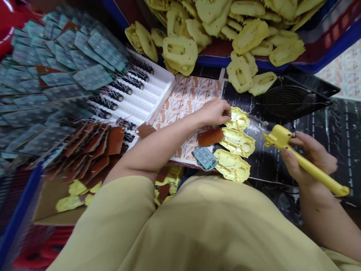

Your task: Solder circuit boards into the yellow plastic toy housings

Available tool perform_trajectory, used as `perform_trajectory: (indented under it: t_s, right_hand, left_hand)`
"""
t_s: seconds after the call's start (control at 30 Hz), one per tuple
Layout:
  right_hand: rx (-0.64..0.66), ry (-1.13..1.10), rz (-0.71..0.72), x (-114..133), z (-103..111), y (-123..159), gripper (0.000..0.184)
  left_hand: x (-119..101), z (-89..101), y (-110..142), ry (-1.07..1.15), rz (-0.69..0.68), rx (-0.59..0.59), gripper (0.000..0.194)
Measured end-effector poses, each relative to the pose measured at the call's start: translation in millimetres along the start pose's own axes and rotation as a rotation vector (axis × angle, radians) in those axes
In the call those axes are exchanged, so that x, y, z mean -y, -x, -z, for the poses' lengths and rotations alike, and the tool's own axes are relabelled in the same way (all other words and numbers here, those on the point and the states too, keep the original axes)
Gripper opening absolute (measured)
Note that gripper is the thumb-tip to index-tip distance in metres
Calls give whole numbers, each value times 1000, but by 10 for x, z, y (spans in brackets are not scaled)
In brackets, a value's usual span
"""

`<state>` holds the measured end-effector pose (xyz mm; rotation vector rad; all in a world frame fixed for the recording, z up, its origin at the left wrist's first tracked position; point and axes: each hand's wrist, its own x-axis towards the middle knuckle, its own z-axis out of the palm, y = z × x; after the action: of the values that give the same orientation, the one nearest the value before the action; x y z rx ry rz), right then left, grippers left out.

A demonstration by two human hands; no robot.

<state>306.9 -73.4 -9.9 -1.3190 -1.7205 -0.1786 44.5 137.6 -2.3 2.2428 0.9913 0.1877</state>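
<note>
My right hand (313, 158) grips a yellow soldering gun (282, 136), its handle slanting down to the right and its thin metal tip pointing left. That tip is close to the farthest yellow plastic shell (239, 119). At this shell's left edge, my left hand (216, 112) has its fingers pinched together; what they hold is hidden. Two more open shells, a middle one (239, 142) and a near one (232, 165), lie in a column towards me. Thin wires run from them to a brown circuit board (210, 137) and a green circuit board (205, 157).
A blue-rimmed crate (214, 62) of yellow shells stands at the back. A black fan (287, 98) is at the right. Stacked green boards (93, 77), brown boards (93, 150) and a white foam tray (153, 81) with black cylindrical parts fill the left. A cardboard box (47, 199) is lower left.
</note>
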Motion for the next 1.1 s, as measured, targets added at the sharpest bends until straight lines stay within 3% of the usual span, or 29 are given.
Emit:
perform_trajectory:
  t_s: [0.13, 0.23, 0.33, 0.47, 0.63, 0.97, 1.1]
  right_hand:
    - [50, -43, -118, 25, -125, 147, 25]
    - [38, -94, -88, 15, -184, 175, 12]
    - [80, -122, -94, 17, -202, 158, 13]
    - [146, -99, -166, 38, -181, 146, 45]
    - [126, -52, -123, 8, -206, 137, 16]
    - [213, -84, 37, -43, -236, -49, 26]
    - [135, -71, 20, -33, -186, -22, 22]
  left_hand:
    - [-19, 9, -21, 14, 40, 14, 7]
    - [-50, 34, -36, 51, 69, 8, 10]
    - [-78, 51, -42, 52, 82, 20, 11]
    - [-93, 47, -47, -23, 85, 45, 10]
    - [-86, 40, -60, -21, 81, 53, 9]
    - [-84, 30, -70, 46, 106, 36, 12]
    - [-83, 24, -76, 19, 100, 34, 10]
